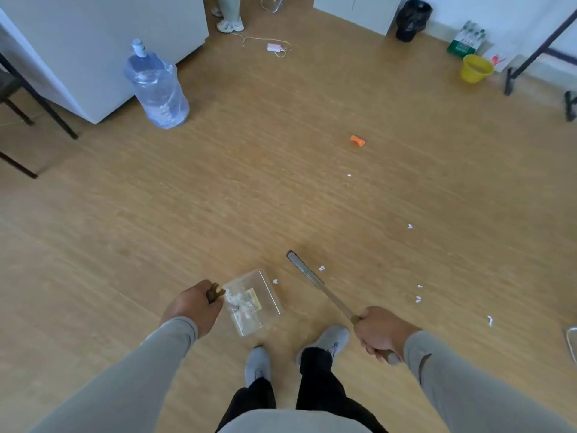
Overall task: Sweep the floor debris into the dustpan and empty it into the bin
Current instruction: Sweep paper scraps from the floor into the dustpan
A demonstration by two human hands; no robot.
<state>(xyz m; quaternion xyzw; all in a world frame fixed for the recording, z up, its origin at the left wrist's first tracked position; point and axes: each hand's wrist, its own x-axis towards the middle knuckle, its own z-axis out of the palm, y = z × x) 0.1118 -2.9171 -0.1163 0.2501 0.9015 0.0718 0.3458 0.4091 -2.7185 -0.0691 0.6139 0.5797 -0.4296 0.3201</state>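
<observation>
Head view looks down on a wood floor [281, 189] where the person stands with a tool in each hand. Taking the clear dustpan [254, 303] as the landmark: the left hand [193, 306] sits just to its left, fingers curled tight around the dustpan's dark handle [214, 292], and some white debris already lies inside the pan. The right hand [379, 334] is to the dustpan's right and a little nearer the person, wrapped in a closed fist around the broom handle [337, 303]. That handle runs up and to the left from the fist, ending in the narrow broom head [304, 268], which lies just beyond the dustpan's right corner.

One white scrap [275, 281] lies almost touching the dustpan's far right edge, between pan and broom head. The rest of the white scraps [418, 298] are scattered to the dustpan's right, on the far side of the broom, with an orange piece [357, 140] well beyond it. So the debris lies right of the broom's long axis, and the right hand is the nearer one; the next stroke would probably draw leftward toward the pan's mouth.

A black bin [412, 20] stands far beyond the dustpan, up and to the right, near a yellow bucket [476, 68].
</observation>
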